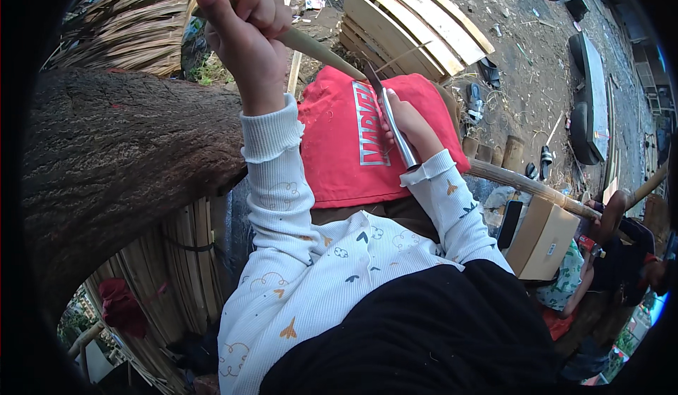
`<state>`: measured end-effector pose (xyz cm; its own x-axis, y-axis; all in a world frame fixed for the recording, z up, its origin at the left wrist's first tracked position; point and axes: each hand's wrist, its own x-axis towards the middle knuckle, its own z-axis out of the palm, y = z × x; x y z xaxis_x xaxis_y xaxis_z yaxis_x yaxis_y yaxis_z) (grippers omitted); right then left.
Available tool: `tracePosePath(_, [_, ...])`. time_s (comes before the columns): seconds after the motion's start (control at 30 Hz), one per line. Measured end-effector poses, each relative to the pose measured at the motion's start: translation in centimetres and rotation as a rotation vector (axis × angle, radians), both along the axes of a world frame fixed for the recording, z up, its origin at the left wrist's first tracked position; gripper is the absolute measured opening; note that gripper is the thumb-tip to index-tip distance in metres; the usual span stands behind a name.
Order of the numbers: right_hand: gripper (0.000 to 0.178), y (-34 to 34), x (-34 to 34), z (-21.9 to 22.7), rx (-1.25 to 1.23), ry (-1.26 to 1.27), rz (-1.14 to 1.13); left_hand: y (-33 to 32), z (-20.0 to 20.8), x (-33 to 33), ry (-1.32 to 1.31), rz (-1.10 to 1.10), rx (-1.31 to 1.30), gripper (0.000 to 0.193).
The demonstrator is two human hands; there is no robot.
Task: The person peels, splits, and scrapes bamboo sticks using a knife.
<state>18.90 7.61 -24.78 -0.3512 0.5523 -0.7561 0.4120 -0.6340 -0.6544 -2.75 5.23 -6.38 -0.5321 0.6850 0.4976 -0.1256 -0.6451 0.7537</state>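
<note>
My left hand (248, 31), raised at the upper left, is closed around a long pale bamboo strip (318, 49). The strip slopes down to the right, toward my lap. There my right hand (409, 121) grips a knife (400, 132) with a long silvery handle. Its dark blade points up and away from me and meets the strip's lower end, or lies very close to it. A thin sliver (404, 54) sticks out near the blade. Under both lies a red cloth (332, 123) with a printed panel, spread across my lap.
A thick tree trunk (134, 137) lies at my left, with bundled strips (169, 268) below it. Ahead is a stack of pale wooden slats (409, 24). Sandals (475, 103), a bamboo pole (530, 183), a cardboard box (545, 236) and a phone (510, 224) are right, near another person (625, 254).
</note>
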Motion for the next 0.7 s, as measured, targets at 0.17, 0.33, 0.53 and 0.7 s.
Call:
tracePosePath(0.17, [0.057,-1.0,-1.1,3.7,0.570,0.061,-0.010,0.1,-0.1,-0.4,0.013,0.045,-0.032,0.064])
tracePosePath(0.33, [0.056,-2.2,-1.7,2.2,0.972,-0.207,0.014,0.0,-0.2,0.2,-0.001,0.045,-0.014,0.064])
tracePosePath(0.53, [0.068,-1.2,-1.3,-2.0,0.343,-0.307,0.114,-0.5,0.3,0.6,-0.007,0.012,0.011,0.063])
tracePosePath(0.7, [0.066,-0.9,-0.8,-1.7,0.365,-0.276,0.147,-0.4,-0.2,0.6,0.015,-0.011,0.019,0.063])
